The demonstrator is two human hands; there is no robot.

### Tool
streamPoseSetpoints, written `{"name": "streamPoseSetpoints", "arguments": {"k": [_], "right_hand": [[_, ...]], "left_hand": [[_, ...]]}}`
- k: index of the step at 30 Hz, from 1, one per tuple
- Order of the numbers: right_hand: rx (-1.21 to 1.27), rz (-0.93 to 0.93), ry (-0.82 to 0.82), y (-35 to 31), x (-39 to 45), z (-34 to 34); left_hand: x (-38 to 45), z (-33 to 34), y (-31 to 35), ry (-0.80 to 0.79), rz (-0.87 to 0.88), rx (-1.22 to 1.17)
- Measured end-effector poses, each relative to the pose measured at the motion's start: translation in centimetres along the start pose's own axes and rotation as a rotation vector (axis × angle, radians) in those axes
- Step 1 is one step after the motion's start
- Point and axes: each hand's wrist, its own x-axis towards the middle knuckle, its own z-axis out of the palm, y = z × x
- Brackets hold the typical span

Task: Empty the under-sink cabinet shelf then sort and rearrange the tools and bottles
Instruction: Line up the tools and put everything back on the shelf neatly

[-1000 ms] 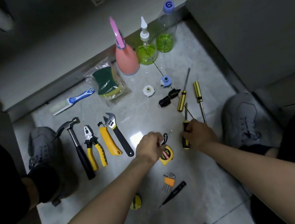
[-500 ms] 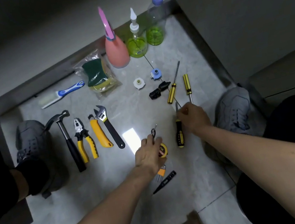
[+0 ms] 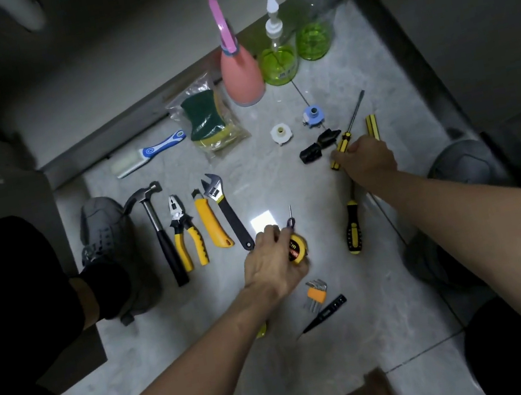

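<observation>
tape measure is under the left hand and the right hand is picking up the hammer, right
Not quite. The left hand is on the tape measure, but the right hand is at the yellow and black screwdriver, not the hammer. The head view shows the hammer lying untouched at the left end of the tool row, beside the pliers.

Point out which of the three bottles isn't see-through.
The pink bottle, leftmost in the row, beside the bagged sponges. The other two are clear with green liquid at the bottom.
</observation>
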Motion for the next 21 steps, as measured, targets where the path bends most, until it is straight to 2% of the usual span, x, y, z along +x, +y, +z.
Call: {"name": "streamPoseSetpoints", "arguments": {"k": [5,11,13,17,21], "right_hand": [[0.091,0.092,0.002,-0.6,0.7,-0.2],[0.181,-0.041,0.145,0.4,-1.8,-0.2],[0.228,-0.138,0.140,0.4,-3.5,-0.2],[0.189,-0.404,-0.015,-0.5,-7.8,1.3],[0.113,-0.392,-0.253,-2.7,-10.5,5.8]], "left_hand": [[-3.7,0.2,-3.6,0.041,-0.111,-0.007],[-5.8,0.9,-6.8,-0.021,-0.191,0.029],[-5.8,1.2,-7.1,-0.056,-0.210,0.026],[-5.6,1.6,-7.1,-0.063,-0.214,-0.007],[-5.4,1.0,-7.1,0.027,-0.229,-0.087]]}}
